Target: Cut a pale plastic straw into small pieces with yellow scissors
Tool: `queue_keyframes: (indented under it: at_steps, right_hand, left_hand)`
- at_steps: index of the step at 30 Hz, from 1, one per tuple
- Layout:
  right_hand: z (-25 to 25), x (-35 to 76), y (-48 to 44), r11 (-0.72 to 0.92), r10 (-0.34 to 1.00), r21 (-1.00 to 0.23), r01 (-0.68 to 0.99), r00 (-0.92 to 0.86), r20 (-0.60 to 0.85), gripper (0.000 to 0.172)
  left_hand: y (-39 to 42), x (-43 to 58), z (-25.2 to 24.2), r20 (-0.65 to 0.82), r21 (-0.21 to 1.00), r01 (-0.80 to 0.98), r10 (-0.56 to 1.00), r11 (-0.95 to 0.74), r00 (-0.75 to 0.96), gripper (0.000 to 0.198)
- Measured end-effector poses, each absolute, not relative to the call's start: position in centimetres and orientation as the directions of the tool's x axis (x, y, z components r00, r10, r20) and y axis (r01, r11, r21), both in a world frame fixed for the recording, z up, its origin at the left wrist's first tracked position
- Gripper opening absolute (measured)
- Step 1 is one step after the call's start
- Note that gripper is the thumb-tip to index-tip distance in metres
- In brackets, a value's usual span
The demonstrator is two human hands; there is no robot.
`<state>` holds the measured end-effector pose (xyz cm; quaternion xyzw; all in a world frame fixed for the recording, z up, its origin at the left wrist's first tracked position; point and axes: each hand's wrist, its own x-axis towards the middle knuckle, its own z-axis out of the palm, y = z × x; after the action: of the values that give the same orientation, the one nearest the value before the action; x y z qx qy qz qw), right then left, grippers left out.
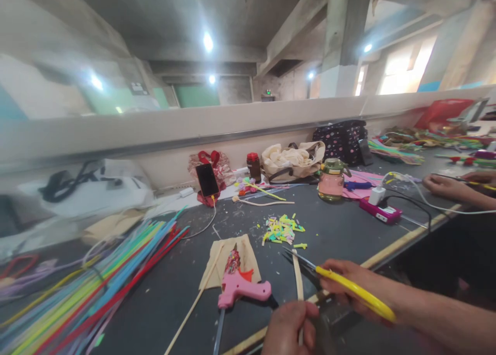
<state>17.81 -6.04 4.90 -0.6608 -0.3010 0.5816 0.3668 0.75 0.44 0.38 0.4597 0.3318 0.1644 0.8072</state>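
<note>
My right hand (349, 285) is closed on yellow-handled scissors (341, 281), whose open blades reach left over the dark table. My left hand (289, 328), at the bottom edge, pinches the lower end of a thin pale stick (297, 280) that points up between the blades. A pink glue gun (241, 288) lies just left of the stick on a tan sheet (217, 262). A small heap of coloured cuttings (281, 230) sits beyond the blades.
A big bundle of coloured sticks (96, 288) fans over the left of the table. A phone (206, 180), a jar (331, 180), bags (294, 161) and a pink power strip (380, 211) stand further back. Another person's hands (457, 185) work at the right.
</note>
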Motion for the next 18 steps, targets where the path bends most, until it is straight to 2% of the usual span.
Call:
queue_keyframes:
  at_steps: [6, 12, 18]
  right_hand:
    - [7.2, 18.8, -4.8, -0.557, 0.828, -0.830, 0.018, 0.087, -0.554, 0.022]
    - [7.0, 19.0, -4.7, -0.527, 0.847, -0.850, 0.010, 0.085, -0.524, 0.024]
    - [6.8, 20.0, -5.5, -0.498, 0.865, -0.867, -0.006, 0.062, -0.497, 0.031]
  left_hand:
    - [0.3, 2.3, 1.2, -0.455, 0.723, -0.027, 0.505, 0.691, 0.733, 0.036]
    - [-0.2, 2.6, 0.1, -0.471, 0.719, -0.061, 0.550, 0.692, 0.690, 0.042]
    - [-0.5, 2.5, -0.1, -0.396, 0.747, -0.182, 0.647, 0.640, 0.652, 0.044]
